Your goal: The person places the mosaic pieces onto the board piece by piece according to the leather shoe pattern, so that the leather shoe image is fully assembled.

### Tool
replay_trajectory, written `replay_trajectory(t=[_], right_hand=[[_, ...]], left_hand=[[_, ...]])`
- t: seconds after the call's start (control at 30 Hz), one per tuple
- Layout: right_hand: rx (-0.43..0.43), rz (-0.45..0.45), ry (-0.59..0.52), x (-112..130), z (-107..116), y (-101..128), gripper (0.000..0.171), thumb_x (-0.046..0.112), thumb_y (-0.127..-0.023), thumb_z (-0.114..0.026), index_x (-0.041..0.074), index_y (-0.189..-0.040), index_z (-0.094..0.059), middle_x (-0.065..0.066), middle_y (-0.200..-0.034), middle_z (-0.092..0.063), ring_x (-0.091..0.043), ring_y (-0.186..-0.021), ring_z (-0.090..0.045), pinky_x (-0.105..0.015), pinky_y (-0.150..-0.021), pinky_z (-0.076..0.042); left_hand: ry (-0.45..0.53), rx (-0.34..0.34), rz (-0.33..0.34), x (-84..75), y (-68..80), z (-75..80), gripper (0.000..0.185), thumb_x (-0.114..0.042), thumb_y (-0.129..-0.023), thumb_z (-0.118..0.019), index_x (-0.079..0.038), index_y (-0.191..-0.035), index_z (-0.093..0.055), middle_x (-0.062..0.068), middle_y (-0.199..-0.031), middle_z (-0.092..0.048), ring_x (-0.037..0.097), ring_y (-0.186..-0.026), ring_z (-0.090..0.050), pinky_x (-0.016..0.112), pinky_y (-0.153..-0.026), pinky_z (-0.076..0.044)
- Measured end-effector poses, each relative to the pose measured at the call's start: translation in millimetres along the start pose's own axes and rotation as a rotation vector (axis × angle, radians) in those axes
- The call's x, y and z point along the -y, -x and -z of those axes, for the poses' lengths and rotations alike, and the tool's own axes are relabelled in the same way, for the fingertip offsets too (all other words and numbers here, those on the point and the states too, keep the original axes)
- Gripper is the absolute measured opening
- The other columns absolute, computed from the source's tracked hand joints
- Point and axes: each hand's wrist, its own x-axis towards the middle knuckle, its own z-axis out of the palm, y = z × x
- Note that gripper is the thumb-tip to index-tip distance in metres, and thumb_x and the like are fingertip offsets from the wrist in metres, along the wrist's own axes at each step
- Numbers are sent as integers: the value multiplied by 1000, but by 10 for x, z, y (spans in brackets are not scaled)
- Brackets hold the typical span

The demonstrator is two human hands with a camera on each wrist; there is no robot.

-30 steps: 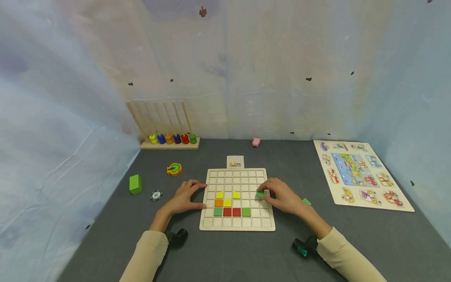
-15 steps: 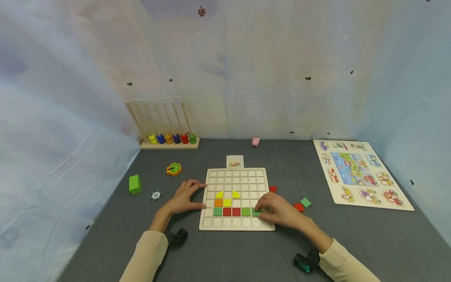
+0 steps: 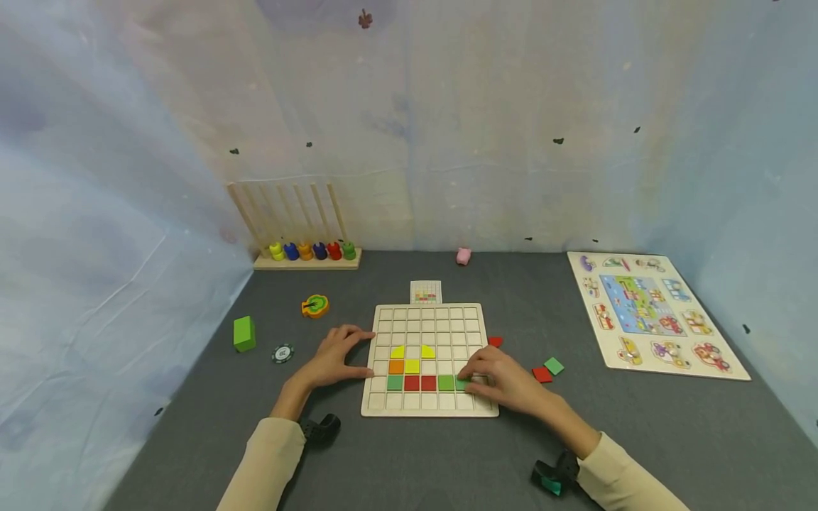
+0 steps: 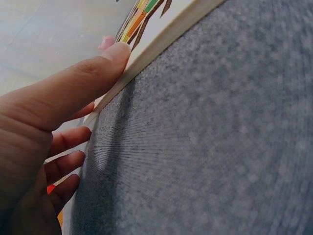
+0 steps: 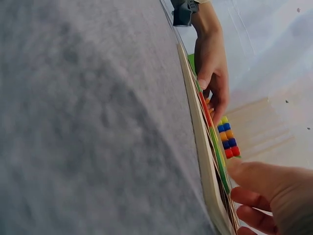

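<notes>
Grey felt, right hand (image 3: 505,380) fingertips pinching green tile (image 3: 461,384) on grid board (image 3: 429,410) (left hand (image 3: 334,358) flat, steadying edge).

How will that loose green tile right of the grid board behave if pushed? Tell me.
The green tile looks flat, thin and rigid, so it would likely slide, not roll or tip. The grey felt-like mat probably adds drag. Lying flush, it may be awkward to pinch up.

1. Grey felt table (image 3: 447,461) carries everything.
2. Centre: wooden grid board (image 3: 429,323); pattern card (image 3: 426,292) at its 12 o'clock.
3. 10 o'clock: bead rack (image 3: 307,252), green block (image 3: 244,333), poker chip (image 3: 282,353).
4. 3 o'clock: loose red tile (image 3: 495,341), green tile (image 3: 554,366), animal peg puzzle (image 3: 652,312).
</notes>
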Motion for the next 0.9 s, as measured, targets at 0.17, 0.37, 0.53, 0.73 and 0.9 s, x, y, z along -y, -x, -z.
replay_trajectory(t=[0.17, 0.37, 0.53, 0.73, 0.9], right_hand=[[-41, -56, 38, -51, 136, 68, 26, 13, -80, -74, 12, -106, -68, 0, -104, -60, -15, -99, -54, -36, -82, -45], [-31, -151, 108, -133, 381, 233, 29, 12, -79, -74, 12, -107, -67, -2, -108, -59, -20, -104, -52, -43, -85, -43], [10, -219, 136, -172, 571, 389, 31, 12, -78, -75, 12, -109, -67, -2, -107, -59, -19, -102, -52, -45, -85, -41], [49, -233, 170, -222, 699, 538, 32, 11, -77, -76, 10, -108, -67, -1, -103, -59, -19, -97, -53, -43, -82, -41], [61, -258, 180, -248, 760, 629, 35, 13, -76, -77, 11, -109, -67, 0, -104, -57, -19, -97, -51, -42, -80, -41]], left_hand=[[-2, 4, -6, -2, -1, -3, 76, -55, -73, -72, -20, -136, -49, 6, -128, -43, 25, -114, -36, 51, -96, -30], [14, 16, 13, -40, 7, 26, 76, -54, -72, -73, -20, -136, -49, 6, -129, -42, 26, -115, -35, 52, -97, -29], [9, 14, 13, -37, 5, 22, 76, -54, -73, -73, -20, -136, -49, 6, -128, -43, 26, -115, -35, 52, -96, -30], [13, 15, 12, -36, 8, 25, 76, -55, -72, -73, -20, -136, -49, 5, -128, -43, 26, -115, -35, 52, -96, -29], [12, 17, 15, -45, 14, 36, 76, -53, -73, -73, -20, -136, -49, 6, -128, -42, 26, -115, -35, 52, -96, -30]])
